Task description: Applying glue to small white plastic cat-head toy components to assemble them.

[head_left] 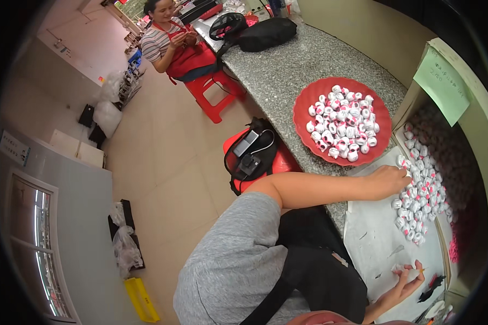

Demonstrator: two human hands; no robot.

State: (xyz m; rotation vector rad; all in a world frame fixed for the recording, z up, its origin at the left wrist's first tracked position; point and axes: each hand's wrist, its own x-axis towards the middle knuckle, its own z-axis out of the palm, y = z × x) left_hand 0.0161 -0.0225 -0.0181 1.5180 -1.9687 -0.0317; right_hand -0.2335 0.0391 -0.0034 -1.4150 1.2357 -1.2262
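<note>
My left hand [387,182] reaches across the worktop to a heap of small white-and-pink moulded pieces [420,187], like little animal heads. Its fingers are closed at the heap's near edge; what they hold, if anything, is hidden. Nearer my body, my right hand [404,284] is raised above a pale work sheet [371,233]. Its fingers pinch something small and whitish with a yellowish tip, too small to name. Beyond my left forearm, a red scalloped bowl [303,116] holds many more such pieces.
A dark tool with a red part [431,288] lies beside my right hand. A green note [442,86] hangs on the shelf box. A black bag [267,34] rests along the speckled counter [287,67]. Another person [173,46] sits there; a red stool [284,160] carries electronics.
</note>
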